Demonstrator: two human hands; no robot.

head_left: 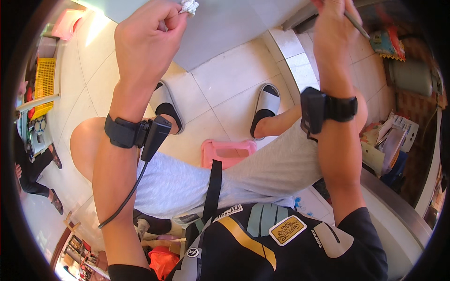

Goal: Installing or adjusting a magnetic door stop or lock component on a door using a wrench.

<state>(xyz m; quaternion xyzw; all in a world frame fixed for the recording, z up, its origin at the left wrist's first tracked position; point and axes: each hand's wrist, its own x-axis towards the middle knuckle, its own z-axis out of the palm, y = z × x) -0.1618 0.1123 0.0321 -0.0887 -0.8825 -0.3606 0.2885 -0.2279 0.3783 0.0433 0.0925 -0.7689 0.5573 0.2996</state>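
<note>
At the top edge, left of centre, my left hand (147, 37) is closed in a pinch. A crumpled white wad (190, 6), like tissue, sticks out from its fingertips. My right hand (333, 28) is raised at the top right, partly cut off by the frame edge and slightly blurred. Its fingers are wrapped round a thin grey rod (358, 25) that slants down to the right; the rest of it is hidden. Beyond and between the hands stands a smooth pale grey panel (220, 37).
Below are my grey sandals (270, 96) and a pink plastic stool (206, 154) on pale tiles. A yellow basket (44, 84) and another person's legs (35, 173) are at the left. At the right sit a box of papers (375, 157) and a colourful packet (384, 44).
</note>
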